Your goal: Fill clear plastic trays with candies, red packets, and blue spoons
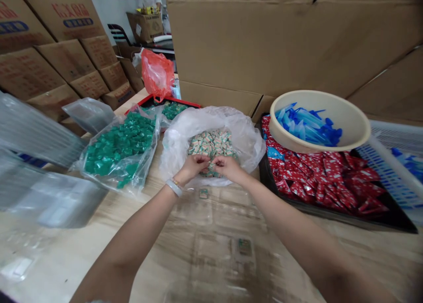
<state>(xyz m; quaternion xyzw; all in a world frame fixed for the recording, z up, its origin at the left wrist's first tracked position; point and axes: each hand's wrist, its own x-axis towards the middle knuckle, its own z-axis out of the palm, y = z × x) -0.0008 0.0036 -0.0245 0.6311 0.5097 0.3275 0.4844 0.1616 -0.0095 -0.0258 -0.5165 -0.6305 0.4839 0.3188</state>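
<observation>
Working close together, grip unclear, both hands (192,168) may scatter small pieces (211,143) beneath if the bag (246,133) sags.

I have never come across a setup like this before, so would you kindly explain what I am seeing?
No machine here: a single camera, worn on a person's head, looks forward and down at their bare hands. The left hand and right hand come close together at an open plastic bag of small patterned pieces; whatever they pinch is too small to tell. On the table, a bag of green pieces lies to the left. To the right are red packets in a black tray, and a cream basin of blue pieces.
</observation>
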